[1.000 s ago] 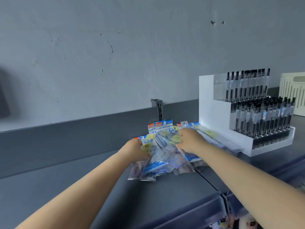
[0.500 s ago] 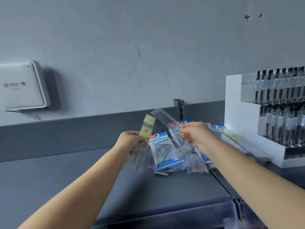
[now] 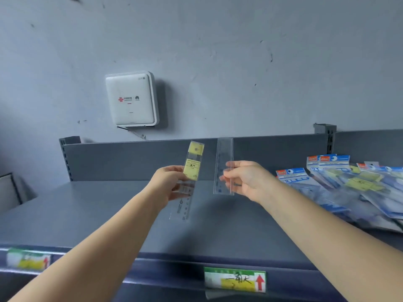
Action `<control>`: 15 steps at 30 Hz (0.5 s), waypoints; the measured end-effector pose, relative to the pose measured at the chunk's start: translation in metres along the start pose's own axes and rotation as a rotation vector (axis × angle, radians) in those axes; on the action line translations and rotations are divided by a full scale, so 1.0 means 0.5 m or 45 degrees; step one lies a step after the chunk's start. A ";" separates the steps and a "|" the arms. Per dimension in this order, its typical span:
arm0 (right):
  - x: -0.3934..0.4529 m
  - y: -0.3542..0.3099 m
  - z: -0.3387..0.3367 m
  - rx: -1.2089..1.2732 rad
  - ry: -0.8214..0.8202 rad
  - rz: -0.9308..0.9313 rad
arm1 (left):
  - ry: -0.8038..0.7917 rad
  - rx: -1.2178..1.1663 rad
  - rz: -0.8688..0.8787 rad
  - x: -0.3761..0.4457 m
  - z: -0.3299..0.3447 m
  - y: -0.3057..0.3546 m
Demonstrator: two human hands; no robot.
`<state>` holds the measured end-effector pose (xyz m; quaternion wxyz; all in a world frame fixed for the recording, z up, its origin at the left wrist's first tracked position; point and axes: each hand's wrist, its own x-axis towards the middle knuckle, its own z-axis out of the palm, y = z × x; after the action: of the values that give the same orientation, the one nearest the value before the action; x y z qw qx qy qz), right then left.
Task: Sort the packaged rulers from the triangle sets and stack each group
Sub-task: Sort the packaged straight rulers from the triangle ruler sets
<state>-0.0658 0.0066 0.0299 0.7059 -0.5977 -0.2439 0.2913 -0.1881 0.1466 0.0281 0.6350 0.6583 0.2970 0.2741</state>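
Observation:
My left hand pinches a packaged ruler with a yellow label, held upright above the grey shelf. A second packaged ruler, in a clear sleeve, stands upright in the pinch of my right hand. The two rulers hang side by side, a small gap apart. At the right edge lies a mixed heap of packets, blue-headed triangle sets with yellow-labelled rulers among them.
The shelf has a grey back panel and a front rail with price labels. A white box is mounted on the wall above. A slotted upright stands behind the heap.
Both hands lifted a ruler each out of the heap and carried them left. The view swung left, so the heap now sits at the right edge and the pen display is out of view.

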 end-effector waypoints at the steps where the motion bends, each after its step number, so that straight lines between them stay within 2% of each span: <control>1: 0.006 0.005 0.033 -0.018 -0.008 0.003 | -0.001 0.000 -0.006 0.004 -0.033 -0.001; 9: 0.055 0.050 0.319 -0.086 -0.104 0.071 | 0.062 -0.021 -0.039 0.053 -0.317 -0.011; 15: 0.065 0.086 0.481 -0.121 -0.157 0.096 | 0.059 -0.026 -0.060 0.082 -0.473 -0.025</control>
<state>-0.2145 0.2030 0.0274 0.6489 -0.6203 -0.2777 0.3421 -0.3353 0.3364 0.0252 0.6410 0.6381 0.3242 0.2773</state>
